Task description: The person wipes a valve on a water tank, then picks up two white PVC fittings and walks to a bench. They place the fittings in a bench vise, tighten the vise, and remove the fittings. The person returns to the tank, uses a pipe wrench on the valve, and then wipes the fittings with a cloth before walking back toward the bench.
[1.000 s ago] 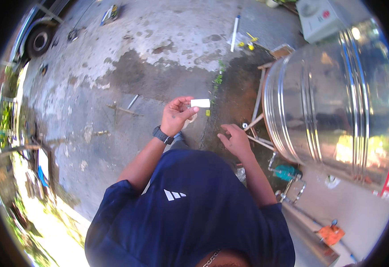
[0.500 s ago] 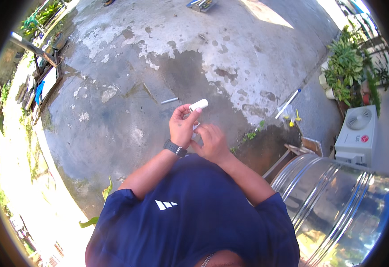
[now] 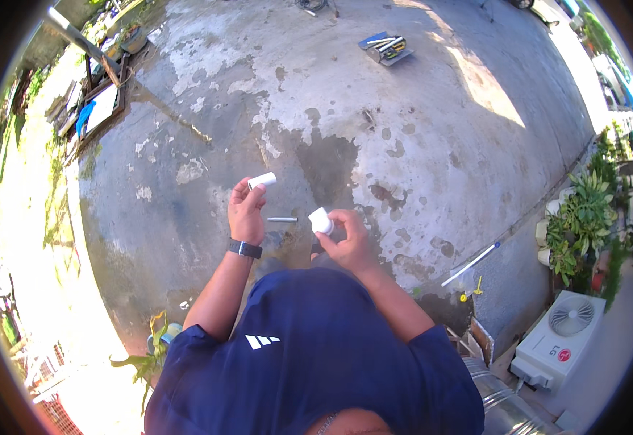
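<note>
My left hand (image 3: 246,210) is raised in front of me and pinches a short white pipe piece (image 3: 262,180) at its fingertips; a dark watch sits on that wrist. My right hand (image 3: 347,236) holds a small white pipe fitting (image 3: 321,220) a little to the right of it. The two white pieces are apart, about a hand's width between them. Below them on the concrete lies a short grey metal rod (image 3: 281,219). Both forearms come out of my dark blue shirt.
Stained concrete ground (image 3: 418,123) spreads all around. A flat tray of tools (image 3: 384,48) lies far ahead. A long white pipe (image 3: 471,264) lies at the right, near potted plants (image 3: 576,225) and a white air-conditioner unit (image 3: 557,339). Frames and clutter (image 3: 102,101) stand at the upper left.
My view has swung away from the steel tank toward open concrete. My hands, close together half a second ago, have parted; the right one now shows a white fitting.
</note>
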`<state>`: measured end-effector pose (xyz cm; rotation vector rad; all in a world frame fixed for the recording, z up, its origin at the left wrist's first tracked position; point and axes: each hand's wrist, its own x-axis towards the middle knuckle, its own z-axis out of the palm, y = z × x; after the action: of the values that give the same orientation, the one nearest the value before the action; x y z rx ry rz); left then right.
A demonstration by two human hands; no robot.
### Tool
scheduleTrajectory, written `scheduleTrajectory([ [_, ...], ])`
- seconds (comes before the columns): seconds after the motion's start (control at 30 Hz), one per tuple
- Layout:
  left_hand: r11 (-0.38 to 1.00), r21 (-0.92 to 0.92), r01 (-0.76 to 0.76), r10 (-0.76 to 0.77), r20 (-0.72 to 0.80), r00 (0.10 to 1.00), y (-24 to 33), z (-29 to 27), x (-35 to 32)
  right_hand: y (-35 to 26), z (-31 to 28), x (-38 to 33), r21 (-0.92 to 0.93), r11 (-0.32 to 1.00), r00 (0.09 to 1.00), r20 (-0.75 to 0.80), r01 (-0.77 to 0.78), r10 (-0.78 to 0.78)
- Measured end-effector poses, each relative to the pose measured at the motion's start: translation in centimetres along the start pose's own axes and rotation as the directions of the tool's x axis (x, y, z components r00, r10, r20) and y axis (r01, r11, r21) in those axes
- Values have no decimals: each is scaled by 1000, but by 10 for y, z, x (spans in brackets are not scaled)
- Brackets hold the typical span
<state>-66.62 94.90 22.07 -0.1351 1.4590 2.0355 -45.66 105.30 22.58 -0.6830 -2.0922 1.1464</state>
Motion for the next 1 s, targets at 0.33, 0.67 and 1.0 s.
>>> scheduleTrajectory([
  [0.33, 845, -517, -133, 243, 152, 958, 69, 26, 127, 137, -41, 195, -150, 970, 979, -85, -194, 183],
  [0.67, 578, -752, 319, -206, 244, 948, 92, 119, 395, 225, -21, 420, -256, 896, 913, -287, -364, 289],
  [1.0, 861, -234, 452, -415, 192, 889, 157, 176, 663, 263, 11, 718, 412, 863, 853, -294, -293, 430],
])
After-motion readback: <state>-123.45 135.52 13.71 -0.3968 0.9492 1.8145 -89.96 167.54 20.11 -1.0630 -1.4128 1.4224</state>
